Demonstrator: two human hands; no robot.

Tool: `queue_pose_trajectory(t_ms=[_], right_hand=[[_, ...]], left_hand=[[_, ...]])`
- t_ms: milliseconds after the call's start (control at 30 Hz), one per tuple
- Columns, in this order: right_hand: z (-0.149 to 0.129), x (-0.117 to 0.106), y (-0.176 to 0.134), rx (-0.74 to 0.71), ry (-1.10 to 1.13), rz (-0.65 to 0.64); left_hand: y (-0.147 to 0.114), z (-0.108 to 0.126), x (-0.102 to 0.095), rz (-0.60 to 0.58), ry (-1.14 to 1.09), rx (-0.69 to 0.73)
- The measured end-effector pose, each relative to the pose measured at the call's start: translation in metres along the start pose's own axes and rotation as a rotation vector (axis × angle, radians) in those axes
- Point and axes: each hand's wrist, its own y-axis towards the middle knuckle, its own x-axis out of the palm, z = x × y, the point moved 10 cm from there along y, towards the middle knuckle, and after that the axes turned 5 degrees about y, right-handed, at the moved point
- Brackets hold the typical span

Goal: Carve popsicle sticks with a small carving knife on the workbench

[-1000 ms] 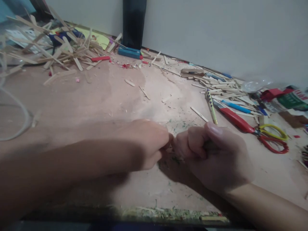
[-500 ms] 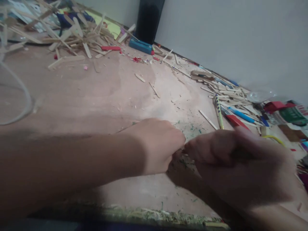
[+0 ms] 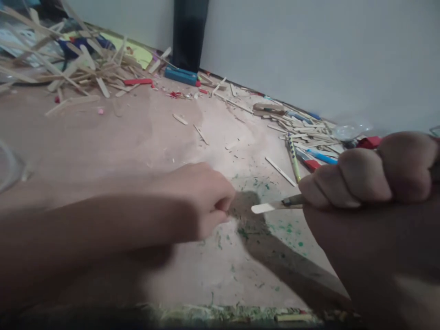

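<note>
My left hand [image 3: 202, 197] is curled closed just above the tabletop, thumb side towards the right. Whatever its fingers hold, if anything, is hidden. My right hand [image 3: 364, 183] is raised at the right, its fingers wrapped into a fist. Out of that fist, pointing left, comes a wooden craft stick [image 3: 263, 208] with a pale rounded end. Lying along it is a slim grey metallic piece [image 3: 292, 200], whose kind I cannot make out. A gap separates the stick's end from my left hand. Green shavings [image 3: 254, 183] are scattered on the wood beneath.
A heap of craft sticks [image 3: 85, 68] lies at the back left. Near the wall are a blue block [image 3: 181, 76] under a dark upright panel [image 3: 189, 36] and another stick pile [image 3: 305, 130]. A dotted pencil [image 3: 293, 158] and a blue pen [image 3: 321, 156] lie at the right.
My right hand has drawn away from my left, to the right and upwards, bringing the stick's pale end into sight. The whole view has shifted a little, so background things sit further left.
</note>
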Motion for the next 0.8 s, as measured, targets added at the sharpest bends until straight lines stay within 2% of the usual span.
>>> queue_pose_trajectory(t_ms=[133, 233, 333, 533, 700, 800], right_hand=[[0.016, -0.006, 0.02, -0.004, 0.04, 0.019], [0.023, -0.009, 0.031, -0.028, 0.041, -0.016], [0.02, -0.01, 0.037, -0.052, 0.045, -0.043], [0.017, -0.003, 0.036, 0.117, -0.051, -0.103], [0.011, -0.011, 0.035, -0.004, -0.006, -0.044], [0.005, -0.019, 0.028, -0.096, 0.0, 0.019]], left_hand=[[0.001, -0.009, 0.008, 0.039, -0.013, 0.02], [-0.003, -0.009, 0.004, 0.088, -0.034, 0.046], [-0.013, -0.004, -0.002, 0.144, -0.046, 0.09], [-0.025, 0.0, -0.007, 0.233, -0.045, 0.148], [-0.024, 0.001, -0.011, 0.293, -0.108, 0.14], [-0.025, 0.006, -0.014, 0.292, -0.316, 0.122]])
